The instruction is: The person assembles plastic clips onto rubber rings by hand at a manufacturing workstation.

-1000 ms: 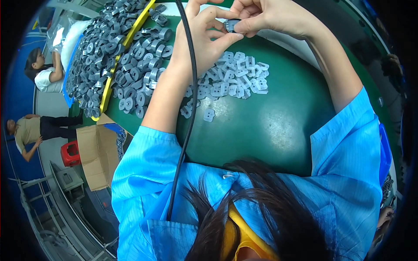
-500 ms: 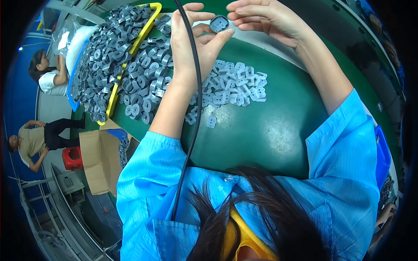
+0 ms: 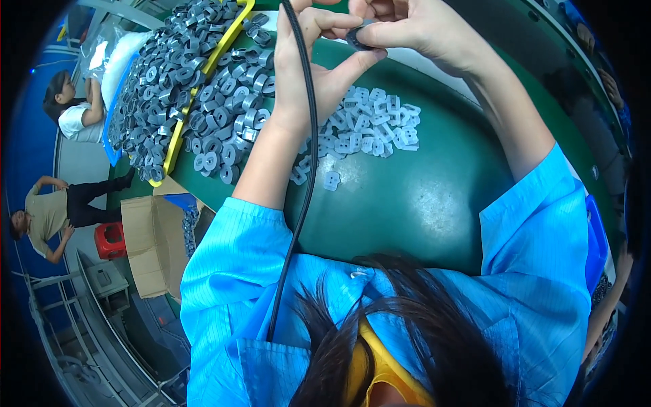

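At the far side of the green table, my left hand (image 3: 305, 81) pinches a small round dark grey plastic part (image 3: 355, 39) between thumb and fingers. My right hand (image 3: 424, 34) is closed over the same part from the right, its thumb pressed on the upper face. The fingers hide much of the part, and I cannot make out whether a smaller piece is between them. Below the hands lies a pile of pale flat plastic plates with holes (image 3: 373, 125). One such plate (image 3: 331, 180) sits apart, nearer to me.
Left of my arm, many grey ring-shaped parts (image 3: 227, 112) are heaped on the table (image 3: 407, 217) and beside a yellow edge (image 3: 178, 139). A black cable (image 3: 312, 136) hangs across the view. A cardboard box (image 3: 146, 244) stands at the left; two people are beyond, and another person's arm (image 3: 610, 305) shows at right.
My right hand has moved left and closed onto the round part, which it was apart from before. The part has tilted in my left fingers.
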Demonstrator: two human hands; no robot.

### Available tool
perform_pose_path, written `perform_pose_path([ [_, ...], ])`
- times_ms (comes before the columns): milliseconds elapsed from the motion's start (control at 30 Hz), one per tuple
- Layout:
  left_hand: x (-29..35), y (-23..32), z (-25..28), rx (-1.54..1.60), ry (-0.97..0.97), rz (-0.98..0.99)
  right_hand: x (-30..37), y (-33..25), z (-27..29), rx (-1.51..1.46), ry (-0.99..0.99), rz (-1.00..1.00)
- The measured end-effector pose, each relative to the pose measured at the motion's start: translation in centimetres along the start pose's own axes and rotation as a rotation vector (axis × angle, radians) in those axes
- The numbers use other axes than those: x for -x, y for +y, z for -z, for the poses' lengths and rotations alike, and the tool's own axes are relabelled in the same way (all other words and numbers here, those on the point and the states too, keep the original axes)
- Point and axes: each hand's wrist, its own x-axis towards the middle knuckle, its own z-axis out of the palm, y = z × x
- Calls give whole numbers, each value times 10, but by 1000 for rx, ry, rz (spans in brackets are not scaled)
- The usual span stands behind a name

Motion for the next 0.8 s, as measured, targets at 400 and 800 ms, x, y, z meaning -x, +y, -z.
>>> perform_pose_path([
  [400,2,32,0,-424,2,280,2,40,19,-431,-36,-150],
  [800,3,33,1,-617,-55,-59,12,-24,-9,266,59,-23],
])
